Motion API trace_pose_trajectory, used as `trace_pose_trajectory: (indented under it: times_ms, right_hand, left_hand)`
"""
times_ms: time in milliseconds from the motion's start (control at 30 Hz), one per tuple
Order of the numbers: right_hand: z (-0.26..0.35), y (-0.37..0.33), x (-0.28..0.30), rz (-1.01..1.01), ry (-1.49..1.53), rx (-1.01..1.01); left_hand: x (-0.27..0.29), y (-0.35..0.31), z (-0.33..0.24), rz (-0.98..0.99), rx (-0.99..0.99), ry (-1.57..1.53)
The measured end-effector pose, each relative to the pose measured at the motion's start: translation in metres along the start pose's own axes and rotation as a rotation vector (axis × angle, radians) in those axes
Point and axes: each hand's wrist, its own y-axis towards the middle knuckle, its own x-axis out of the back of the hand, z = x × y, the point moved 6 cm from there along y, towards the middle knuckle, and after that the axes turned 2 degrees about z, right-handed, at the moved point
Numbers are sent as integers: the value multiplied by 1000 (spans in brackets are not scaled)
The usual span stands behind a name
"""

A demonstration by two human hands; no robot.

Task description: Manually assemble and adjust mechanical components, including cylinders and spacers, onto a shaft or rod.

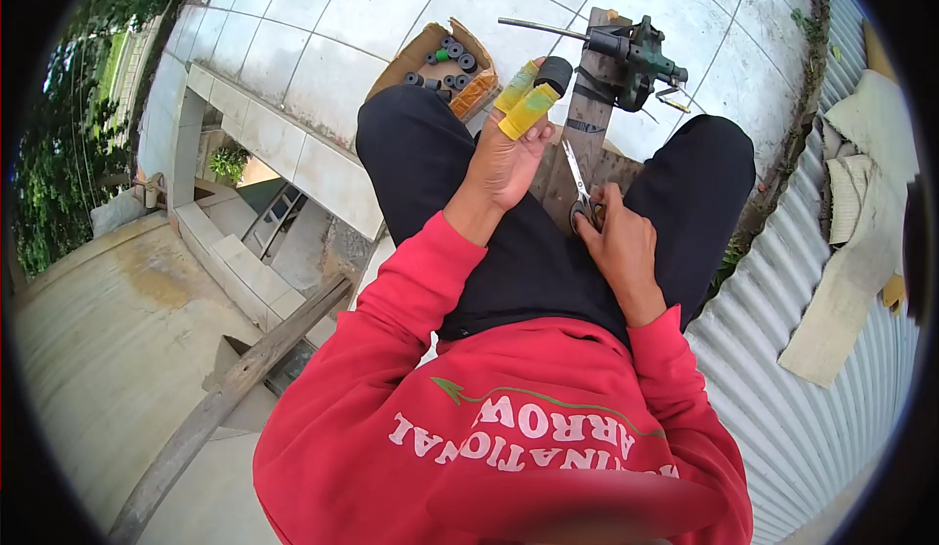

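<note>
Tiles beyond, left grip holds one cylinder, right grip one scissors pair

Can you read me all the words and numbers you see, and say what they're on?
Red top: big white letters and a green arrow; I don't copy printed words.
Yellow strip: no letters I can make out.
Box: none I can make out.

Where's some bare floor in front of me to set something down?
The pale tiles are bare left of the cardboard box and above it in the view, plus right of the dark metal device. It's crowded along the wooden plank, where the device, scissors and your right hand cluster, and beside the box, where your left hand holds a yellow-green piece.
</note>
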Motion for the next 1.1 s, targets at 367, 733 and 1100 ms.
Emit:
trace_pose_trajectory:
  times_ms: [367, 733, 1100]
  right_hand:
    - [9, -6, -15, -1, -273, 259]
    - [-4, -32, -10, 28, 830, 255]
    - [-36, -18, -66, 265, 302, 227]
  left_hand:
    - [-18, -8, 17, 37, 206, -165]
    - [-151, -87, 4, 191, 629, -158]
    - [-142, -102, 6, 304, 581, -248]
